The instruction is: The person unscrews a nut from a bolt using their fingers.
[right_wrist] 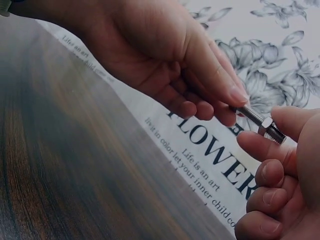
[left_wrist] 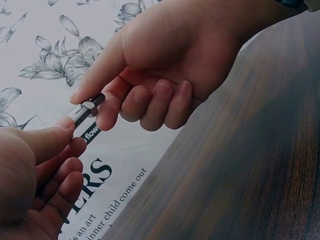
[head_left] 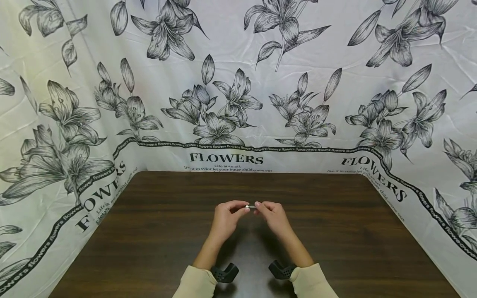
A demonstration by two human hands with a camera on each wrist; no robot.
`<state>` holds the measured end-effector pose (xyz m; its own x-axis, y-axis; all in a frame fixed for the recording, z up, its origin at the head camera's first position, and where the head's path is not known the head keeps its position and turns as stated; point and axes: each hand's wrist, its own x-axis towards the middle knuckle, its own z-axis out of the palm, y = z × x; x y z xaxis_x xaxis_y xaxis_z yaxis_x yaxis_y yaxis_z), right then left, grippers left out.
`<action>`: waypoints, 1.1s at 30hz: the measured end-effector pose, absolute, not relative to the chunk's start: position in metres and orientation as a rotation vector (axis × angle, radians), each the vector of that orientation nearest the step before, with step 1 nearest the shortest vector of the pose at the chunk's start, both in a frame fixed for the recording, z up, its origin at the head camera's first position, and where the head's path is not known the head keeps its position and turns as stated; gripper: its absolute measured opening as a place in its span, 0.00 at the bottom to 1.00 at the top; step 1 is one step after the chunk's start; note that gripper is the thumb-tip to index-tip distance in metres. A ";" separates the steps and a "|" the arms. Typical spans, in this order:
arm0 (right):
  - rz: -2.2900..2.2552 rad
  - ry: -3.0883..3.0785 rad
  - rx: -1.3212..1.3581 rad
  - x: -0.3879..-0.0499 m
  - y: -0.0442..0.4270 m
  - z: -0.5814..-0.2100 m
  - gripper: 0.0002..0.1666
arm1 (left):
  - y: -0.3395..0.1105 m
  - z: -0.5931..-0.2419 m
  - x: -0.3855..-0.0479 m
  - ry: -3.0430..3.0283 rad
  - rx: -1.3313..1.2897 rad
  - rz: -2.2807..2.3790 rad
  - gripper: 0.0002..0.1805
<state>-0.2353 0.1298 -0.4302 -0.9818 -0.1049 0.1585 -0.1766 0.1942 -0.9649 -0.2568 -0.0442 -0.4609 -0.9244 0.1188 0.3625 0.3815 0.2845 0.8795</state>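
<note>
A threaded metal rod (right_wrist: 252, 114) spans the gap between the two hands, level in the head view, with a hex nut (left_wrist: 90, 108) around it near one end. The left hand (head_left: 225, 220) pinches the nut between thumb and index finger; its other fingers are curled in the left wrist view. Held by the right hand (head_left: 276, 220), the rod's other end lies between thumb and index finger, and the fingertips cover that end. A short threaded piece sticks out past the nut on the left hand's side.
Below the hands is a dark wooden table (head_left: 167, 248). White cloth (head_left: 231, 54) with printed flowers and lettering stands behind and along both sides. Black devices (head_left: 225, 273) are worn at both wrists, beside cream sleeves (head_left: 195, 283).
</note>
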 end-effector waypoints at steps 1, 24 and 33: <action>1.942 -2.380 0.283 -0.234 0.130 -0.429 0.18 | -0.044 -0.461 -0.257 -2.324 -0.464 -1.694 0.09; 2.040 -2.152 0.527 -0.239 0.134 -0.441 0.11 | -0.046 -0.459 -0.257 -2.291 -0.424 -1.751 0.06; 1.995 -2.144 0.567 -0.240 0.135 -0.443 0.12 | -0.047 -0.460 -0.258 -2.298 -0.412 -1.755 0.07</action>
